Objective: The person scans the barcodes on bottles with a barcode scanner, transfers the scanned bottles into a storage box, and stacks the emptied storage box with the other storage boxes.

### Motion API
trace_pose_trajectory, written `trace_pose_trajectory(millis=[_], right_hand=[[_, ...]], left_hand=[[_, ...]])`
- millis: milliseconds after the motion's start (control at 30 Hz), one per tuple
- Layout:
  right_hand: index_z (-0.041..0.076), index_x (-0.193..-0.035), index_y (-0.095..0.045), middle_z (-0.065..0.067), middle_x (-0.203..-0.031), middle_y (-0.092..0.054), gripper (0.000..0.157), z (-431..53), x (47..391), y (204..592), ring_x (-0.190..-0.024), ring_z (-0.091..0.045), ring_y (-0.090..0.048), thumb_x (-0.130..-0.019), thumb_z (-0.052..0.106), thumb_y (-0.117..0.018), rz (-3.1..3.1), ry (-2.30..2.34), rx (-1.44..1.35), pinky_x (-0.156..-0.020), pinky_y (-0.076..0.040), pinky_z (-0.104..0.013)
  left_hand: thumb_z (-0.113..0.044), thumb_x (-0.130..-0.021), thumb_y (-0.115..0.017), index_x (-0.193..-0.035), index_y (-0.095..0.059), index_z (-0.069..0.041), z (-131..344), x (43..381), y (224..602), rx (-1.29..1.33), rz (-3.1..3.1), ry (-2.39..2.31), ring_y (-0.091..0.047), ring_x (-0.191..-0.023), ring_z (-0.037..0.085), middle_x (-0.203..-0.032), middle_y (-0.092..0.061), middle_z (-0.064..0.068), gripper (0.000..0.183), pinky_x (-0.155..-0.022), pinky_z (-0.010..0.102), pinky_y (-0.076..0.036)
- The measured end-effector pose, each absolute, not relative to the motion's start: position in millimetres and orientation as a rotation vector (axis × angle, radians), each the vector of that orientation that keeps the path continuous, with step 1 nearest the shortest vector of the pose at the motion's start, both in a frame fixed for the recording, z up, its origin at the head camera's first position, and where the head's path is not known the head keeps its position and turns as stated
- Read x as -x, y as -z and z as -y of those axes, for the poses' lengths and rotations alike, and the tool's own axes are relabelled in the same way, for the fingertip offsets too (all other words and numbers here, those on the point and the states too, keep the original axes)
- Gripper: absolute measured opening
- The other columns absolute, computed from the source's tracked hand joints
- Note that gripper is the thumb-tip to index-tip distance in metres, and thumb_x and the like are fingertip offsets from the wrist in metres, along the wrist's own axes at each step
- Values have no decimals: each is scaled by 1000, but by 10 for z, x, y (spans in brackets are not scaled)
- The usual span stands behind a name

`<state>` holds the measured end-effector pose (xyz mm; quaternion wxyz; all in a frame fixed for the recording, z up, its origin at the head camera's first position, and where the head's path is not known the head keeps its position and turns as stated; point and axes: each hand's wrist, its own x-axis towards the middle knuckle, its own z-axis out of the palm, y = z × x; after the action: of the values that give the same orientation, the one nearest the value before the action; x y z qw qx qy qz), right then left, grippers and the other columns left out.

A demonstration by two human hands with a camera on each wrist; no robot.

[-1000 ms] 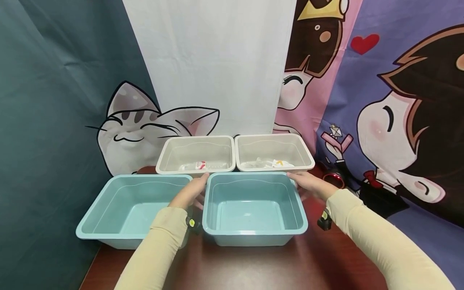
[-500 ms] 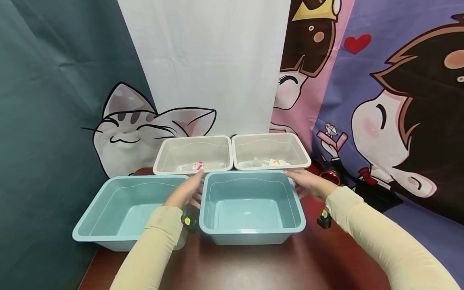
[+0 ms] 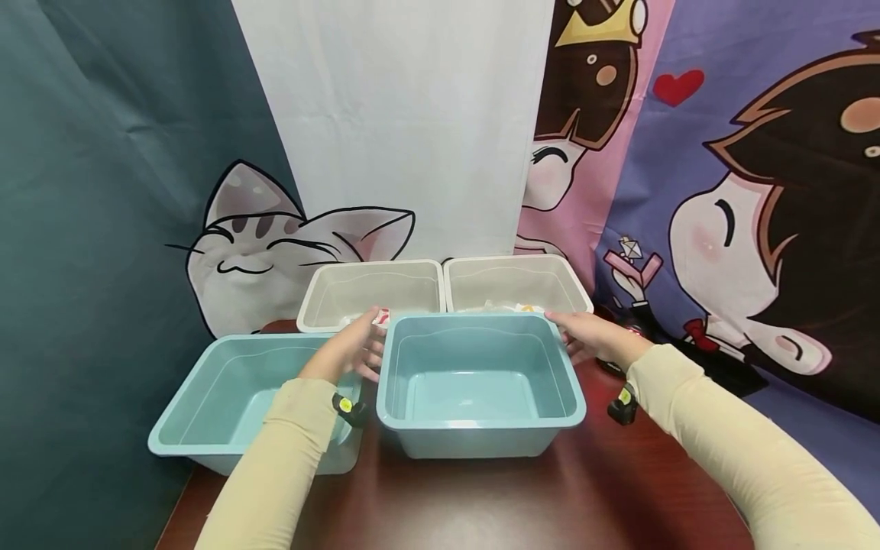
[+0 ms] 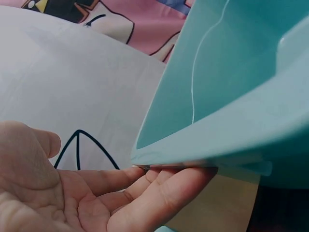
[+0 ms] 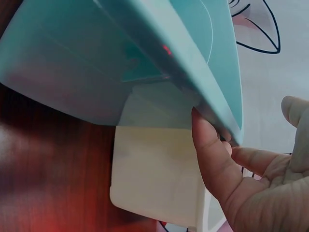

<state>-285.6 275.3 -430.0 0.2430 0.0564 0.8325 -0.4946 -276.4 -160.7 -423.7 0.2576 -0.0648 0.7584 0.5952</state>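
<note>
A light blue plastic basin [image 3: 474,441] stands in the middle of the head view, between the two hands. My left hand [image 3: 351,347] is at its far left corner. The fingers [image 4: 164,193] reach out under the rim from below, with the thumb held away from it. My right hand [image 3: 593,334] is at the far right corner. Its fingertips [image 5: 205,130] support the rim's underside, and that thumb also stands clear. In the right wrist view the basin's underside shows above a cream bin [image 5: 154,169]. The basin's inside holds nothing visible.
Another blue basin [image 3: 254,451] stands at left, partly behind the left forearm. Two off-white bins [image 3: 374,279] sit side by side at the back; clear plastic and a red-and-white label [image 3: 382,316] show inside. A printed curtain [image 3: 426,137] hangs behind the brown table [image 3: 440,512].
The middle basin has risen, its far rim now covering more of the bins' front. My hands have come up with it, and the left hand's fingers are more spread. The other containers stay put.
</note>
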Motion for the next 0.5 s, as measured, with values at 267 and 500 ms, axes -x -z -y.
trace_pose_trajectory(millis=[267, 500], right_hand=[[-4, -128, -50, -13, -98, -66, 66, -2742, 2907, 4182, -84, -20, -68, -104, 57, -43, -2196, 1441, -122, -78, -62, -41], [-4, -139, -40, -11, -91, -70, 70, -2721, 2930, 4032, -84, -22, -72, -104, 57, -41, -2140, 1500, -127, -81, -61, -44]], left_hand=[[-65, -102, -8, -154, -27, 7, 1708, 2798, 4071, 130, -2011, -1627, -58, -121, 52, -141, -46, 39, 91, -79, 58, -60], [-69, -101, -7, -154, -28, 6, 1754, 2836, 3880, 110, -2012, -1607, -58, -122, 50, -141, -48, 37, 94, -81, 56, -59]])
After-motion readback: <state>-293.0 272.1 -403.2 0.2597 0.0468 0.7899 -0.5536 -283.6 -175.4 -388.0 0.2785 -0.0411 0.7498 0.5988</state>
